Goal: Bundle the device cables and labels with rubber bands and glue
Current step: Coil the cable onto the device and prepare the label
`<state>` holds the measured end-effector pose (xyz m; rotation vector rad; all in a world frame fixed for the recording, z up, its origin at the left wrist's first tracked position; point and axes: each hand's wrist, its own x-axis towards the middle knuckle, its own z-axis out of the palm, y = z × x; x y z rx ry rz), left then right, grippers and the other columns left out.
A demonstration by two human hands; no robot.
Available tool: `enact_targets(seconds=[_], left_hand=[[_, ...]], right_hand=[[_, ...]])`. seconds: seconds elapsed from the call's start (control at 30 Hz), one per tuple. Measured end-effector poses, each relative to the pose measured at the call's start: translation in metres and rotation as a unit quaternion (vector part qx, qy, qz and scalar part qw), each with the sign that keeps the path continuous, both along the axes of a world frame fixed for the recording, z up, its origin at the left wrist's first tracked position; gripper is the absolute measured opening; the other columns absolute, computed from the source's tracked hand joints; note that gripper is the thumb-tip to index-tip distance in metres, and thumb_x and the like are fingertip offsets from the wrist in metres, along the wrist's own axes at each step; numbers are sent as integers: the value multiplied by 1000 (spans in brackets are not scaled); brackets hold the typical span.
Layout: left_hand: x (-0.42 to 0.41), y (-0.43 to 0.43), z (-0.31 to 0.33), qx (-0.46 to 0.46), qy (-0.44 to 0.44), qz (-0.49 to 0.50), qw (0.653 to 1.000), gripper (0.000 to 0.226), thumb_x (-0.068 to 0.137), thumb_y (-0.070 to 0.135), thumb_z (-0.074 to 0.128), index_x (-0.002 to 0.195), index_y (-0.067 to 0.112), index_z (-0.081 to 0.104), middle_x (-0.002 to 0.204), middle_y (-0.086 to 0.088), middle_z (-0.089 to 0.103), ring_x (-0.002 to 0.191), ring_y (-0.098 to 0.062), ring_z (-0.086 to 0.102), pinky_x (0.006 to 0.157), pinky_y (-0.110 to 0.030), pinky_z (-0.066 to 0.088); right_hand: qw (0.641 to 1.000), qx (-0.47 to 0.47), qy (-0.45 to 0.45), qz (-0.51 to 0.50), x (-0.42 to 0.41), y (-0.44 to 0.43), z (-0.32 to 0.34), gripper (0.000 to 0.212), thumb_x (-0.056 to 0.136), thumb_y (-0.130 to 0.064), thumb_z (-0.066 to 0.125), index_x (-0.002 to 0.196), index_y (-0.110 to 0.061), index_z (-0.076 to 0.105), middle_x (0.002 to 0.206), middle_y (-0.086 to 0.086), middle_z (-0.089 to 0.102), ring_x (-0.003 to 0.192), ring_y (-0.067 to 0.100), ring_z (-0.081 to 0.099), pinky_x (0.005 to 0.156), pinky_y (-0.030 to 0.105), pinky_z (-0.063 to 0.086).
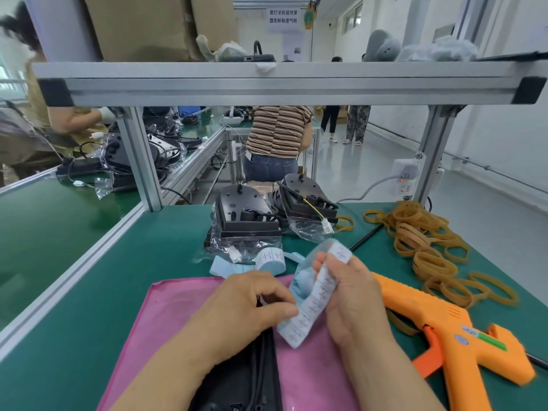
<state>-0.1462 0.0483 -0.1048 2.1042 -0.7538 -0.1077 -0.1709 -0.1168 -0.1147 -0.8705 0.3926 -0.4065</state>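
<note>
1. A green bench mat (118,277) lies under an aluminium frame (267,84) whose shelf rail crosses the upper view. Beyond it a person in a striped shirt (278,129) stands with their back to the camera.
2. At the back of the mat two bagged devices (246,221) sit side by side, black and hard-shelled in crinkled clear plastic, with cables coiled about them. A label roll (271,259) of pale blue paper lies just in front of them.
3. To the right a loose heap of tan rubber bands (427,241), flat and wide, spreads over the mat. The orange plastic glue gun (444,330) lies on its side just beside the right hand (353,301), which hides its nozzle.
4. A pink cloth (184,315), soft and matte, covers the mat under both hands. On it lies a black device (249,378) with a cable along its edge, partly hidden by the left forearm.
5. The label strip (314,304), white printed stickers on pale blue backing, is held above the cloth between the two hands and runs slanting from upper right to lower left.
6. The right hand's fingers are curled round the strip, its upper end bending over the forefinger, and crumpled blue backing is bunched behind it.
7. The left hand (252,301) has its fingers curled, thumb and forefinger pinched together at the strip's left edge; what exactly sits between the tips is too blurred to tell.
</note>
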Motion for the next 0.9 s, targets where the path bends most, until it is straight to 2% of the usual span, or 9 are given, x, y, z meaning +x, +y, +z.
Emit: enact_targets(seconds=[0.1, 0.2, 0.27, 0.33, 0.43, 0.57, 0.67, 0.73, 0.9], left_hand=[[3, 2, 4, -93, -1, 91, 992, 10, 83, 27, 72, 76, 34, 74, 82, 15, 70, 69, 3, 60, 67, -8, 43], [16, 14, 7, -198, -2, 243, 949, 14, 85, 24, 70, 77, 34, 75, 76, 15, 72, 65, 4, 61, 68, -16, 51], [25, 27, 5, -194, 0, 306, 932, 16, 88, 25, 68, 74, 31, 74, 75, 18, 72, 67, 4, 63, 67, -19, 48], [33, 37, 1, -131, -5, 328, 935, 17, 90, 28, 65, 75, 33, 71, 78, 21, 71, 75, 6, 62, 65, -17, 41], [46, 44, -3, 6, -5, 316, 949, 17, 95, 32, 56, 80, 35, 64, 88, 18, 66, 87, -3, 61, 67, -24, 39], [64, 42, 1, 115, 46, 246, 961, 30, 99, 34, 47, 87, 14, 65, 88, 0, 67, 84, -18, 57, 70, -28, 42], [65, 34, 10, 132, -38, 222, 965, 25, 97, 30, 50, 80, 17, 63, 82, -3, 63, 81, -22, 55, 77, -31, 45], [62, 20, 18, 134, -112, 164, 971, 21, 94, 25, 55, 80, 14, 67, 87, -2, 65, 86, -20, 57, 76, -29, 44], [58, -20, 27, 395, -85, 34, 914, 28, 97, 28, 49, 114, 18, 70, 131, -5, 56, 123, -27, 48, 104, -44, 42]], right_hand=[[996, -18, 52, -67, 1, -13, 1, 24, 94, 2, 48, 86, -13, 65, 65, -1, 69, 57, 9, 63, 49, 22, 51], [990, -65, 115, -42, 6, -13, -6, 29, 94, 3, 44, 87, -17, 64, 78, 2, 70, 68, 14, 63, 59, 28, 54], [984, -105, 137, -31, 11, -11, -12, 30, 94, 2, 44, 112, -16, 61, 92, 9, 73, 77, 19, 65, 70, 38, 58], [978, -149, 139, -45, 12, -10, -14, 53, 92, 1, 49, 143, -14, 42, 121, 9, 67, 95, 18, 61, 87, 41, 54], [918, -340, 158, -129, 7, -7, -8, 73, 88, -2, 60, 152, -15, 27, 149, 4, 40, 127, 15, 46, 104, 33, 39], [808, -552, -7, -205, -6, 13, -4, 44, 85, 0, 61, 125, -17, 59, 124, -3, 55, 117, 14, 52, 99, 27, 43], [862, -500, -69, -39, -12, 32, -4, 29, 88, -3, 62, 90, -30, 70, 85, -12, 71, 81, 3, 65, 72, 15, 49], [876, -476, -27, 75, -9, 40, -8, 31, 87, -3, 59, 77, -31, 69, 73, -9, 71, 65, 7, 63, 63, 22, 50], [747, -642, 163, 53, 4, 19, -18, 26, 90, -11, 49, 98, -25, 70, 101, -1, 70, 90, 20, 62, 74, 28, 46]])
